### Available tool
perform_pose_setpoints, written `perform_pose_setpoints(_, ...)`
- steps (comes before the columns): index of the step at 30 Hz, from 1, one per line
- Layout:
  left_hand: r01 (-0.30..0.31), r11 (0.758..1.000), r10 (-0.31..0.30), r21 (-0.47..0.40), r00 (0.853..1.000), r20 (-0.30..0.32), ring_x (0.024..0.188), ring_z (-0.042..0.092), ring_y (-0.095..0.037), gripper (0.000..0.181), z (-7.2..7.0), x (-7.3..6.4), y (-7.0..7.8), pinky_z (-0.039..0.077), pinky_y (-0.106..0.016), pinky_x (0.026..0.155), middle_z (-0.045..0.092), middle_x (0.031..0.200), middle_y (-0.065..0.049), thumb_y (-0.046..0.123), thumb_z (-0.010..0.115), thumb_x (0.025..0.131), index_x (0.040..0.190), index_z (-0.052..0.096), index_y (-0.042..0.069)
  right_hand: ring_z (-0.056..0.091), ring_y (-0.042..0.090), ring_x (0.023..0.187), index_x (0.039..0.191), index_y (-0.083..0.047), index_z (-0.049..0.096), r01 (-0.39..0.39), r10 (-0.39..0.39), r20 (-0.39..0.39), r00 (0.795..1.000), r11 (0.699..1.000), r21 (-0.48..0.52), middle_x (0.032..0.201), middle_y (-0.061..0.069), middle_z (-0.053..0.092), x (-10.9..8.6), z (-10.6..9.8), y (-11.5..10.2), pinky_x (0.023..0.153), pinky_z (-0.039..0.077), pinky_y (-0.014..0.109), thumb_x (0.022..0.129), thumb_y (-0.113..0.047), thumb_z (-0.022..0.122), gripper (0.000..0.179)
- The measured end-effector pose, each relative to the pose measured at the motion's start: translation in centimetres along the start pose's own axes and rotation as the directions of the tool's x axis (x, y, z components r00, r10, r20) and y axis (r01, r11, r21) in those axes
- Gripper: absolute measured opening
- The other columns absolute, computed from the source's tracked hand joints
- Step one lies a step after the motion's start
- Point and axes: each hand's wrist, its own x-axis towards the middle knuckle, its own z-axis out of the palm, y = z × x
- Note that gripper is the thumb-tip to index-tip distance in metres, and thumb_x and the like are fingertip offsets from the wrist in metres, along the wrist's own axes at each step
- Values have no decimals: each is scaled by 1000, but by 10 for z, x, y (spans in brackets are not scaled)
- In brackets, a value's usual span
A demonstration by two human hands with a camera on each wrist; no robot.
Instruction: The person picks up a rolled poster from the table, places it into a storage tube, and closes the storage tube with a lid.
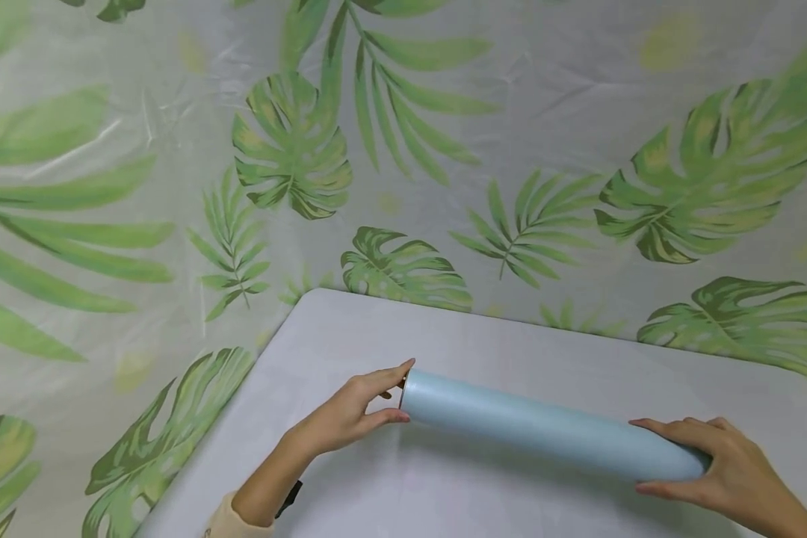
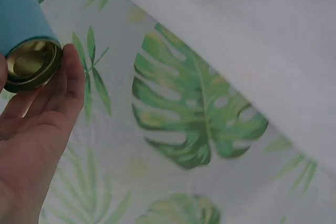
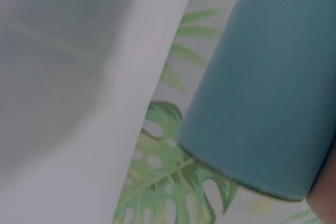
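A long light-blue cylindrical tube (image 1: 524,422) is held level-ish over the white table, its right end a little lower in the head view. My left hand (image 1: 350,411) grips the rim of the left end between thumb and fingers. In the left wrist view, that end shows a recessed gold metal cap (image 2: 32,62), with the fingers curved along its edge. At the other end, my right hand (image 1: 726,463) holds the tube with thumb below and fingers above. The right wrist view shows the tube's blue side (image 3: 262,87) close up, with only a bit of hand at the edge.
Beneath the tube lies a white tabletop (image 1: 376,329) with rounded corners. Sheeting printed with green leaves (image 1: 403,276) surrounds its far and left edges. A black band (image 1: 289,499) sits at my left wrist, beside a beige sleeve (image 1: 238,519).
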Motion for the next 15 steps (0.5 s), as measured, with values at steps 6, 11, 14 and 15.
perform_pose_setpoints(6,-57,990,58,127,998,-9,144,52,-31,67,3,-1,7,47,-48,115,47,160,-16,26,69,99,155,44,0,44,-12,83,104,-30,81,-26,26,-1,1000,999,30,94,-32,66,-8,3,2,62,36,13,35,-48,103,75)
perform_pose_setpoints(11,3,994,-5,106,1000,23,137,59,-25,70,-1,-1,5,48,-45,114,59,150,-11,28,72,96,154,45,1,46,-11,85,114,-32,79,-14,11,48,999,998,61,96,-29,67,-3,12,4,65,36,16,41,-48,103,79)
perform_pose_setpoints(14,94,994,-98,62,993,66,131,63,-16,74,-6,4,-2,48,-42,114,68,138,-1,29,76,94,156,44,4,50,-9,85,125,-36,75,-21,12,86,996,995,100,99,-27,69,1,23,4,69,33,17,48,-46,102,82)
perform_pose_setpoints(15,126,990,-131,56,988,80,129,63,-14,74,-8,6,-6,48,-42,114,69,135,0,29,76,94,156,44,5,51,-9,86,126,-36,74,-20,10,91,996,994,111,101,-27,70,2,28,5,70,32,17,50,-45,102,82)
